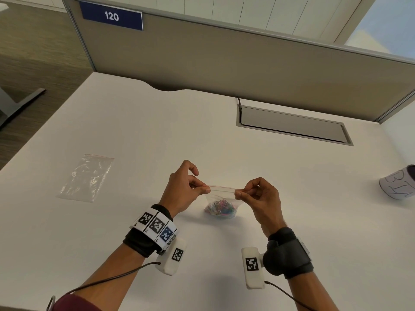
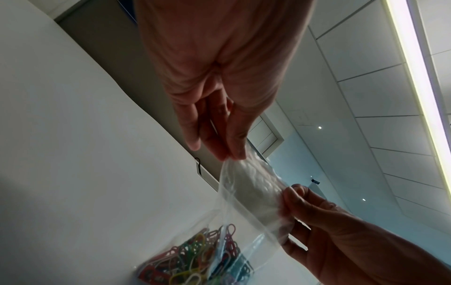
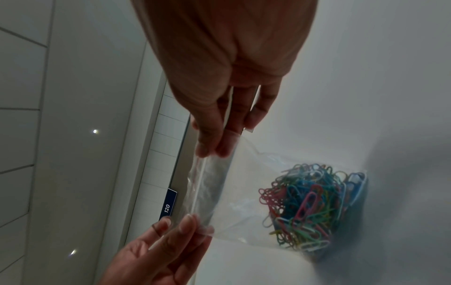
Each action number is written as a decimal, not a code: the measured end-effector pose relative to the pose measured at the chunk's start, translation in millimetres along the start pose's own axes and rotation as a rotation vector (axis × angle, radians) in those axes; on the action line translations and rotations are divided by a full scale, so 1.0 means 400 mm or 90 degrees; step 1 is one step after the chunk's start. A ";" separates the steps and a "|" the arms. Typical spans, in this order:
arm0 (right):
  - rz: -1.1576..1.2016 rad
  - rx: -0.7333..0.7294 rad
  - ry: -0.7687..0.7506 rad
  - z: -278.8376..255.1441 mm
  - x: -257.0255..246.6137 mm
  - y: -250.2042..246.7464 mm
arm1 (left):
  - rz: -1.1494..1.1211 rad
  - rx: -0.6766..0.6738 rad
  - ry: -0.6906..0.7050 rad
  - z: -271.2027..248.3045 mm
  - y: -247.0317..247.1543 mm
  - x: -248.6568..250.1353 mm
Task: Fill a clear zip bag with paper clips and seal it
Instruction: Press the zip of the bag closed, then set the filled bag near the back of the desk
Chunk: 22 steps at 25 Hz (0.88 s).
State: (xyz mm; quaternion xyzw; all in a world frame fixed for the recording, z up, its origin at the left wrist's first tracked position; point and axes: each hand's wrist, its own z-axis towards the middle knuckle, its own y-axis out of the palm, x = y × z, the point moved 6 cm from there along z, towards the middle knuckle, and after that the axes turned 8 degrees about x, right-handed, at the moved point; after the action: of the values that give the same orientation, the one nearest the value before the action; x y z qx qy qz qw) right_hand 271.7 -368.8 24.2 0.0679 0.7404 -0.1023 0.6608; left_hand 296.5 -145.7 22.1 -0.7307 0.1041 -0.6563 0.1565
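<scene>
A small clear zip bag (image 1: 221, 194) with a red line along its top hangs upright over the white table (image 1: 157, 131), its bottom full of coloured paper clips (image 1: 221, 209). My left hand (image 1: 202, 187) pinches the bag's top left corner. My right hand (image 1: 239, 194) pinches the top right corner, so the zip edge is stretched taut between them. In the left wrist view the left hand (image 2: 231, 156) holds the bag (image 2: 253, 194) above the clips (image 2: 195, 258). In the right wrist view the right hand (image 3: 212, 152) holds the bag (image 3: 209, 190) beside the clips (image 3: 310, 208).
A second, empty clear zip bag (image 1: 86, 178) lies flat on the table to the left. A white cup (image 1: 398, 184) lies on its side at the right edge. A grey cable hatch (image 1: 292, 124) sits in the table near the partition wall (image 1: 224, 59).
</scene>
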 end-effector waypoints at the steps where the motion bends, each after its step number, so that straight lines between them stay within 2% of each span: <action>1: 0.002 0.002 -0.005 0.002 0.000 0.001 | -0.010 0.009 0.001 0.000 -0.002 0.000; 8: -0.036 0.001 0.003 0.014 0.023 -0.001 | -0.080 -0.005 0.020 -0.006 -0.010 -0.002; 10: -0.017 -0.002 0.012 0.019 0.029 -0.003 | -0.140 -0.054 -0.011 -0.002 0.003 -0.007; 12: 0.009 -0.043 0.024 0.021 0.037 0.004 | -0.182 -0.116 -0.054 0.004 0.026 -0.027; 15: -0.029 -0.129 0.061 0.028 0.079 0.016 | -0.102 -0.181 -0.081 0.020 0.062 -0.076; 17: -0.091 -0.149 0.108 0.043 0.129 0.021 | -0.053 -0.207 -0.120 0.029 0.083 -0.108; 19: -0.125 -0.106 0.155 0.066 0.169 0.022 | -0.032 -0.221 -0.162 0.033 0.106 -0.126; 22: -0.094 -0.026 0.168 0.093 0.185 0.032 | 0.015 -0.178 -0.192 0.040 0.132 -0.142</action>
State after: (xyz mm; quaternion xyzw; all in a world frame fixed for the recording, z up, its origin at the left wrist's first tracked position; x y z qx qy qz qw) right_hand 301.8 -367.8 -54.0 0.0128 0.8257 -0.1255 0.5498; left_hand 308.5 -173.1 -51.3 -0.8340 0.1782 -0.5167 0.0748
